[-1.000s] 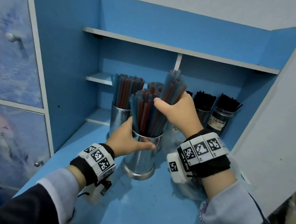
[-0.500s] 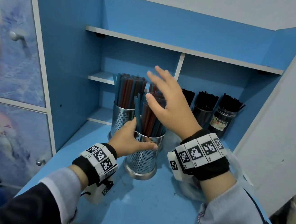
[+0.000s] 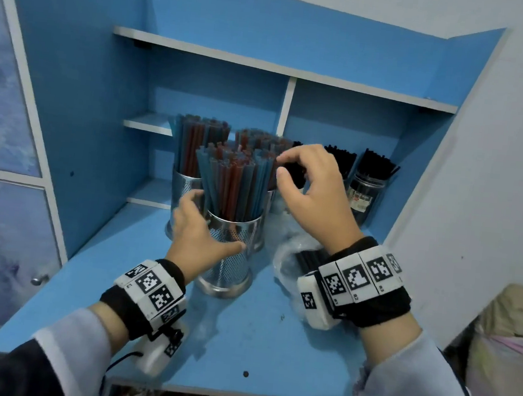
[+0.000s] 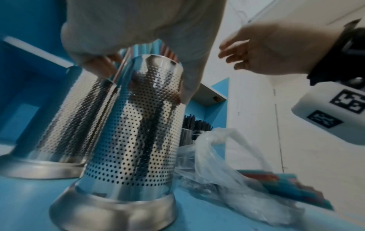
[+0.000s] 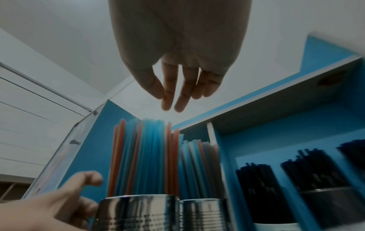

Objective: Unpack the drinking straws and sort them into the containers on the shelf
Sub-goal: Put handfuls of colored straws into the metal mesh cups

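A perforated steel canister (image 3: 232, 259) packed with blue and red straws (image 3: 233, 182) stands on the blue desk. My left hand (image 3: 206, 227) grips its side, thumb across the front and fingers behind. My right hand (image 3: 284, 168) hovers just right of the straw tops, fingers loosely bent and holding nothing; in the right wrist view the right hand (image 5: 166, 100) hangs above the straws (image 5: 146, 156). A clear plastic bag (image 4: 227, 164) and a packet of coloured straws (image 4: 286, 184) lie to the right of the canister (image 4: 134, 140).
Two more steel canisters of coloured straws (image 3: 194, 150) stand behind, close against the held one. Jars of black straws (image 3: 370, 182) fill the right shelf bay. A plastic bag with black straws (image 3: 296, 258) lies under my right wrist. A white wall (image 3: 478, 186) bounds the right.
My right hand let go of the straw bundle, which dropped into the canister, then lifted off and drew back right with fingers bent. My left hand kept its grip.
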`<action>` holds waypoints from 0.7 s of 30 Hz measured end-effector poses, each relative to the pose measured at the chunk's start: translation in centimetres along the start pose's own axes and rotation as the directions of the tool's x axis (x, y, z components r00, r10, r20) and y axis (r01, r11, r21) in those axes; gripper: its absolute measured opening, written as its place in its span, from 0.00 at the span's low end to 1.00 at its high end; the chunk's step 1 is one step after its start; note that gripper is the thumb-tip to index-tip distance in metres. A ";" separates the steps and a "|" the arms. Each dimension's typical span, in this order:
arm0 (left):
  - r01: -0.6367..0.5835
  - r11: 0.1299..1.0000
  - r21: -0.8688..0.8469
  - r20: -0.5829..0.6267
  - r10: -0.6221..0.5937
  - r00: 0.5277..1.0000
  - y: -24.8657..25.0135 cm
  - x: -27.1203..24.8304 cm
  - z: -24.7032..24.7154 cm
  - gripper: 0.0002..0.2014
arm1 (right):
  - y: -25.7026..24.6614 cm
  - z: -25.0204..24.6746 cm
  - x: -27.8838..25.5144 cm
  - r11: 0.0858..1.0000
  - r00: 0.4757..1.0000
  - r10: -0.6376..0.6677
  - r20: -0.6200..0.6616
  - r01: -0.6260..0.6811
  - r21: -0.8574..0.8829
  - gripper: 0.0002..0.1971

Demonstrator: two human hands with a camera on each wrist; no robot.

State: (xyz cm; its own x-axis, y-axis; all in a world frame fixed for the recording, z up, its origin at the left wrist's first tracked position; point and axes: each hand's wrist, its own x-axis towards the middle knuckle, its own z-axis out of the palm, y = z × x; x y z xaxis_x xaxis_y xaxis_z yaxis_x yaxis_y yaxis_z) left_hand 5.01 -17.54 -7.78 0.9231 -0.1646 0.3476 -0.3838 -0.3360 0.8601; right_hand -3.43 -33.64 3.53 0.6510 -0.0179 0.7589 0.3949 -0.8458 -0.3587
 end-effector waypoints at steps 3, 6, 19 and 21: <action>-0.102 0.977 0.187 -0.174 0.136 0.975 0.9 -1.2 0.5 0.42 | 2.2 -2.4 -1.5 0.987 0.991 0.118 0.070 -0.109 -0.121 0.07; -0.302 0.935 0.186 -0.263 0.343 0.902 2.3 -2.4 1.2 0.31 | 4.8 -4.6 -3.5 0.915 0.911 0.374 0.174 -0.331 -0.231 0.09; -0.293 0.918 0.267 0.468 0.142 0.872 6.3 -1.6 10.4 0.19 | 11.8 -3.3 -12.3 0.488 0.414 0.862 0.292 -0.521 -0.701 0.34; -0.214 0.941 0.262 0.507 0.054 0.860 6.3 -1.3 11.1 0.23 | 11.9 -3.1 -12.5 0.508 0.425 0.855 0.298 -0.564 -0.651 0.32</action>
State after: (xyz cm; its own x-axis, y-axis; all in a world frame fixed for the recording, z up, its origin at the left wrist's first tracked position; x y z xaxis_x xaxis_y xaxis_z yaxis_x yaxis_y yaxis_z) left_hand 1.11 -29.72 -6.93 0.7608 -0.6298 0.1565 -0.5650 -0.5241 0.6373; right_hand -8.89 -45.12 -8.56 0.8074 -0.5715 -0.1464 -0.5890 -0.7664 -0.2563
